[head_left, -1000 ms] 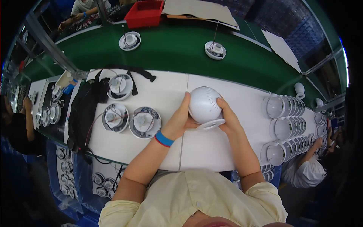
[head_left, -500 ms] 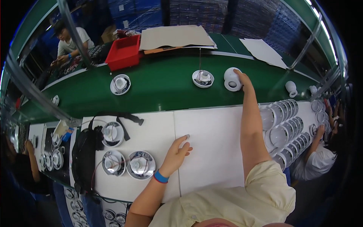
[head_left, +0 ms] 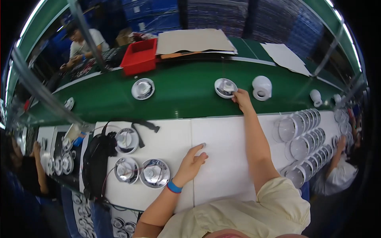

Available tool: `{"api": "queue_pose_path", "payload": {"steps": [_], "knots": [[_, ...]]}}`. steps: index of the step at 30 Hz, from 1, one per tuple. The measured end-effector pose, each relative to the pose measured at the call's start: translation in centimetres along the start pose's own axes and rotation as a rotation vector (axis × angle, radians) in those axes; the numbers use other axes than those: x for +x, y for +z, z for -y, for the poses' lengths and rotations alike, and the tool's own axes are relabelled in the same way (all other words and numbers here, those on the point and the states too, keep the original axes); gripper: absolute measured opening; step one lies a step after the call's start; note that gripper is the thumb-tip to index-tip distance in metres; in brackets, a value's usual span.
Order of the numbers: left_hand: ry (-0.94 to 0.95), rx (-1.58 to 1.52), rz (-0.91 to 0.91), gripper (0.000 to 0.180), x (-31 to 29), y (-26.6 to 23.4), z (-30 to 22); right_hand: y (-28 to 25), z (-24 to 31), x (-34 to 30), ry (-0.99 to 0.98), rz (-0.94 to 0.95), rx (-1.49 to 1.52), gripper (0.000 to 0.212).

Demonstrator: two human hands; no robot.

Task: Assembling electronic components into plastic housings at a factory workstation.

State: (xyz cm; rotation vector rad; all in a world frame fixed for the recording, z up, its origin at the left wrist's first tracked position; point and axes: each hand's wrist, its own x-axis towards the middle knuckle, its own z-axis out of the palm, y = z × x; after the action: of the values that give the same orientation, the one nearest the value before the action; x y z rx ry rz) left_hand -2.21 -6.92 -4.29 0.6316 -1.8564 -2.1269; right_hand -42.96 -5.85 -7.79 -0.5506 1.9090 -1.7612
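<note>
My right hand [head_left: 243, 100] reaches over to the green conveyor belt [head_left: 182, 99], its fingers closed on the rim of a round white lamp base [head_left: 226, 87]. That lamp base is a shallow bowl with a white fitting and silvery inside. A white bulb-shaped housing [head_left: 262, 87] with a round opening lies on the belt to the right of this hand. Above the white worktable [head_left: 222, 158] is my left hand [head_left: 189, 166], holding nothing, index finger and thumb apart; a greyish cover sits on the index fingertip. Nearest to it is a similar lamp base [head_left: 154, 173], one of three on the table's left.
Stacked clear-and-white round covers [head_left: 298, 148] stand in rows at the table's right. A black bag [head_left: 97, 166] lies at the left. Beyond the belt are a red bin [head_left: 139, 56] and cardboard sheets [head_left: 194, 41]. Other people work on both sides and across the belt.
My right hand has let go of the white bulb-shaped housing, moved left and taken hold of the lamp base's rim. The whole view has shifted slightly; my left hand has hardly moved.
</note>
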Motion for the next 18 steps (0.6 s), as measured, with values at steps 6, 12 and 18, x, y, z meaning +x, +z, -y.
{"api": "queue_pose_path", "payload": {"steps": [6,12,18], "knots": [[0.077,-0.436,-0.235,0.050,-0.9,-0.2,3.2,7.4,2.1,-15.1,0.063,0.360,-0.114,0.015],[0.073,-0.441,-0.192,0.048,-1.9,3.1,5.7,5.5,0.4,-25.1,0.128,0.483,-0.015,0.023],[0.141,-0.468,-0.345,0.040,-4.2,3.8,4.6,7.5,3.8,-31.0,-0.449,-0.031,-0.361,0.021]]}}
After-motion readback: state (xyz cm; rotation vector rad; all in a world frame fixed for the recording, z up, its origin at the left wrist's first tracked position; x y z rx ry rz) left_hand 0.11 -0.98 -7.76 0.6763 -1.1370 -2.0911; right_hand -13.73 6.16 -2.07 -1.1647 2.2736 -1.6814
